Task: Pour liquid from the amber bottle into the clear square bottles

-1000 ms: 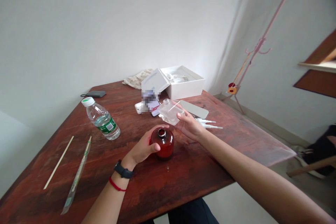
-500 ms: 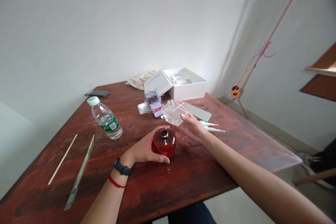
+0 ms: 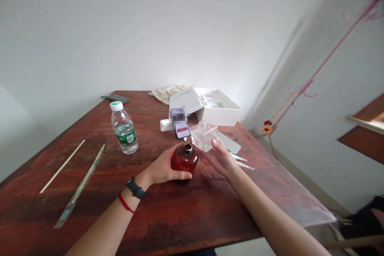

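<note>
My left hand point(image 3: 163, 169) is wrapped round a reddish-brown bottle point(image 3: 185, 161) with a short, uncapped neck. The bottle is upright at the table's near side; whether its base touches the wood is hard to tell. Just behind it to the right, my right hand point(image 3: 221, 159) grips a clear square bottle point(image 3: 201, 139), also without a cap. A thin white streak or rod shows across the clear bottle. Two white pump heads with thin tubes point(image 3: 242, 161) lie partly hidden behind my right hand.
A water bottle point(image 3: 126, 138) stands on the left of the wooden table point(image 3: 150, 216). Near it lie a bare chopstick point(image 3: 63, 167) and a wrapped pair point(image 3: 81, 184). Farther back are a phone point(image 3: 182, 130), an earbud case point(image 3: 165, 125), an open white box point(image 3: 222, 116) and a cloth point(image 3: 166, 94).
The head view has turned and tilted a little, so the whole scene sits at a different angle. Both hands keep hold of the same bottles, with little visible movement between them.
</note>
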`<action>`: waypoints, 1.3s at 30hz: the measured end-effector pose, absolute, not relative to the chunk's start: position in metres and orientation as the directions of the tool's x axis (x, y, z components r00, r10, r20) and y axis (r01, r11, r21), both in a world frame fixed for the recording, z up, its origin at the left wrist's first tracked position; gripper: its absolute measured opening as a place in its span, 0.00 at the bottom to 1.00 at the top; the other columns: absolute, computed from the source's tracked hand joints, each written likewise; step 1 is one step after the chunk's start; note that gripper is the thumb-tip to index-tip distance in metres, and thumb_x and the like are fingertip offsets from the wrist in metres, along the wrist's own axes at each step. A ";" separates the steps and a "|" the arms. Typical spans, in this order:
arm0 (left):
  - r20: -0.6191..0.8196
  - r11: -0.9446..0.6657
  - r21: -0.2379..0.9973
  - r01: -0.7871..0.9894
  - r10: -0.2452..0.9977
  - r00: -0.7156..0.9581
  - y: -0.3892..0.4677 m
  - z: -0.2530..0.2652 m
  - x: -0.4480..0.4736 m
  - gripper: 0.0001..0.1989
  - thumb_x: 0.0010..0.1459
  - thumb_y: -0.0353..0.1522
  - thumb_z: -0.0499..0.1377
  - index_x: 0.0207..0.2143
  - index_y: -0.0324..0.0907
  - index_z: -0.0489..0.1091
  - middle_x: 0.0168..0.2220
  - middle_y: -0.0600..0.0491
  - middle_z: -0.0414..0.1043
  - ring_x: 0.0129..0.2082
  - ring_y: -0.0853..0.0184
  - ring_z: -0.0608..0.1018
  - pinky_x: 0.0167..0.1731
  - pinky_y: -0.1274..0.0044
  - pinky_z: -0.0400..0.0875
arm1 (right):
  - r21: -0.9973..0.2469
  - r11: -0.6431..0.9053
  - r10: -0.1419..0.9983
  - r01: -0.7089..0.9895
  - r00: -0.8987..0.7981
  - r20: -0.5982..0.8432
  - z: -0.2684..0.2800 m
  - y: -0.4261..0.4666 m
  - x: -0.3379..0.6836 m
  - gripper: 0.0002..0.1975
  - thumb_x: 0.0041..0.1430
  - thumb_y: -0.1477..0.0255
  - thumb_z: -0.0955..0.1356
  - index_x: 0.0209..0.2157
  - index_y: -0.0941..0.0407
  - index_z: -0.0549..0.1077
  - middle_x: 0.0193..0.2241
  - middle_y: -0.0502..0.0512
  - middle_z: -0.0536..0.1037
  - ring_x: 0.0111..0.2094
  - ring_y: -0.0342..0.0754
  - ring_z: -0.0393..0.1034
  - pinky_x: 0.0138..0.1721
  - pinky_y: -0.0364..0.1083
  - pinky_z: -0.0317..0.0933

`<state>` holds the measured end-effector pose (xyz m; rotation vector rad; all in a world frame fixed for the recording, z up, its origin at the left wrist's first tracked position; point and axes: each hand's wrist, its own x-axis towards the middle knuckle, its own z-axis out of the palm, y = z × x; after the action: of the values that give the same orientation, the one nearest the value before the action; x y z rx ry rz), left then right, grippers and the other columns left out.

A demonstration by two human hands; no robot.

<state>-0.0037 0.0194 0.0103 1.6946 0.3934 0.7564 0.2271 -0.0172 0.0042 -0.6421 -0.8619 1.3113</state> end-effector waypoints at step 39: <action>0.469 -0.535 0.845 0.032 0.767 0.438 0.014 0.004 -0.002 0.33 0.56 0.47 0.72 0.61 0.46 0.71 0.56 0.45 0.82 0.55 0.49 0.83 0.58 0.64 0.77 | -0.968 0.142 0.987 -0.209 -0.045 0.155 -0.002 -0.012 0.241 0.34 0.45 0.37 0.73 0.54 0.30 0.77 0.58 0.48 0.83 0.70 0.73 0.63 0.58 0.73 0.70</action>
<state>-0.0022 0.0137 0.0036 1.8879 0.6764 1.1573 0.2415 -0.0121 -0.0016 -0.9189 -1.1667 1.2327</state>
